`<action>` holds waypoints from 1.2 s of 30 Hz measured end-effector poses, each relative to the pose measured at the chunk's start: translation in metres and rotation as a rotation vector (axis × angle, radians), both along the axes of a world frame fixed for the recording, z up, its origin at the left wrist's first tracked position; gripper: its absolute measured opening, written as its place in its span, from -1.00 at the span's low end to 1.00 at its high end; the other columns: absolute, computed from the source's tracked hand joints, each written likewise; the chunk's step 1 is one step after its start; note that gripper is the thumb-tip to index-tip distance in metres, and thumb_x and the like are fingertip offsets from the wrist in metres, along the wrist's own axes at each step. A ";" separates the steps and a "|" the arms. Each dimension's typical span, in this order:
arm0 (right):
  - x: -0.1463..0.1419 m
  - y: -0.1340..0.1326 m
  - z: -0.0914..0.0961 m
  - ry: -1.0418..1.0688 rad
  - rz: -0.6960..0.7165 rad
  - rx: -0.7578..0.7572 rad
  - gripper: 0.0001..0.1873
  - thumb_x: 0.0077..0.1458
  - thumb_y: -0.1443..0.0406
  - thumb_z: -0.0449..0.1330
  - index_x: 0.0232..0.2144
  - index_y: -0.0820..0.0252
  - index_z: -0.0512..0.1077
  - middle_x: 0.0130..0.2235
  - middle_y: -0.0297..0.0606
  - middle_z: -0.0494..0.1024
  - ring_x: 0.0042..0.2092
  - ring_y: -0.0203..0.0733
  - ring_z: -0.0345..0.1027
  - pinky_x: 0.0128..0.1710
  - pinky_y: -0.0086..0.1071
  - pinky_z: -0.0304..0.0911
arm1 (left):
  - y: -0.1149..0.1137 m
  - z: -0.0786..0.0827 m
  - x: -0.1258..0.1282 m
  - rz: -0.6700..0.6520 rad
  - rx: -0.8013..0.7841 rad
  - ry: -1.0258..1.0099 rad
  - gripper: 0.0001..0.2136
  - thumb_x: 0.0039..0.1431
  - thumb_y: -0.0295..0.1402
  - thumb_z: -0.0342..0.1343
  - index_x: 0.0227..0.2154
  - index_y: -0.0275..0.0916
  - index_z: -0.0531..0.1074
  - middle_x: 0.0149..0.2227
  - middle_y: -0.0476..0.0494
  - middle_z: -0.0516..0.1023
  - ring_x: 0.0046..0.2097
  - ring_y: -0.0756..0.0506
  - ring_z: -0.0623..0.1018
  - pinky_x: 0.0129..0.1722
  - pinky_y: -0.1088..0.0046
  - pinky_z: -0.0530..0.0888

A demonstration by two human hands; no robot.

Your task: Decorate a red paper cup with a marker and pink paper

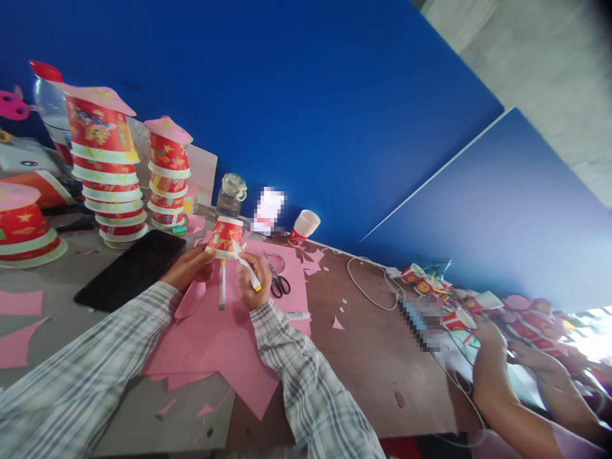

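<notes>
My left hand [189, 266] grips an upturned red paper cup [224, 237] that stands on pink paper [224, 331] in the middle of the table. My right hand [252, 288] is closed round a white marker [247, 266] with a yellow end, its tip against the cup's rim. A second white pen [222, 285] lies on the pink paper between my hands. Both my sleeves are grey plaid.
Stacks of red cups with pink paper cone tops [109, 167] stand at the back left. A black phone [130, 269], scissors [277, 278], a glass jar [231, 195], a tipped cup [303, 227] and a white cable [370, 287] lie around. Another person's hands [492, 357] work at the right among cups.
</notes>
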State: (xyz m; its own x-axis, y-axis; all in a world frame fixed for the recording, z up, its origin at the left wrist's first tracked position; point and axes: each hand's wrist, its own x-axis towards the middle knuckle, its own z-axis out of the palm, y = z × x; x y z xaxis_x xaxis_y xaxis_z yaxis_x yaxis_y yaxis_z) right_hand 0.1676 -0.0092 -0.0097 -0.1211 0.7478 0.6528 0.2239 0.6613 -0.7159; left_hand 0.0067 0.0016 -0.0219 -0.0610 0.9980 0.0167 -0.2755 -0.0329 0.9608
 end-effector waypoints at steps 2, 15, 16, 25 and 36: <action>0.000 0.000 0.000 0.001 0.006 0.000 -0.74 0.09 0.26 0.04 -0.19 0.22 0.39 -0.33 -0.20 0.51 -0.38 -0.22 0.38 -0.38 -0.35 0.32 | 0.001 0.000 0.000 0.009 -0.006 0.004 -0.73 -0.09 -0.14 0.04 -0.42 -0.27 0.31 -0.81 0.07 0.15 -0.77 0.04 0.14 -0.79 0.52 -0.01; -0.001 0.000 0.004 0.013 -0.005 0.014 -0.75 0.09 0.28 0.03 -0.20 0.24 0.39 -0.33 -0.19 0.49 -0.37 -0.25 0.39 -0.36 -0.39 0.33 | 0.003 -0.003 0.000 -0.006 -0.023 -0.059 -0.71 -0.14 -0.14 0.09 -0.44 -0.26 0.30 -0.81 0.11 0.10 -0.78 0.06 0.11 -0.79 0.52 -0.03; -0.001 0.000 0.004 0.009 -0.017 0.019 -0.75 0.09 0.28 0.03 -0.20 0.25 0.39 -0.33 -0.19 0.49 -0.36 -0.25 0.39 -0.35 -0.39 0.33 | 0.003 -0.004 0.000 -0.009 -0.031 -0.055 -0.71 -0.15 -0.14 0.09 -0.44 -0.27 0.30 -0.81 0.11 0.10 -0.78 0.06 0.12 -0.79 0.52 -0.02; 0.000 0.001 0.003 0.004 -0.007 0.015 -0.76 0.10 0.26 0.03 -0.20 0.22 0.38 -0.36 -0.22 0.48 -0.40 -0.25 0.37 -0.40 -0.39 0.31 | 0.004 -0.005 -0.003 -0.031 -0.025 -0.019 -0.72 -0.12 -0.13 0.08 -0.48 -0.26 0.29 -0.79 0.05 0.18 -0.76 0.04 0.16 -0.79 0.53 0.01; 0.000 -0.001 0.005 0.031 -0.018 -0.001 -0.75 0.10 0.26 0.03 -0.20 0.25 0.37 -0.35 -0.21 0.47 -0.40 -0.27 0.36 -0.39 -0.39 0.30 | 0.001 0.000 -0.001 -0.041 -0.033 -0.025 -0.73 -0.11 -0.14 0.06 -0.46 -0.26 0.28 -0.79 0.08 0.14 -0.76 0.05 0.14 -0.78 0.54 0.00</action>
State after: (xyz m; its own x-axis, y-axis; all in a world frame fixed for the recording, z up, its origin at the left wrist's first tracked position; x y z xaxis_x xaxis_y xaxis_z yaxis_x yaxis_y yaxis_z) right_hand 0.1675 -0.0101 -0.0045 -0.0870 0.7503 0.6553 0.2135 0.6566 -0.7234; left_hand 0.0055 0.0025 -0.0214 -0.0202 0.9996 -0.0175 -0.2996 0.0107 0.9540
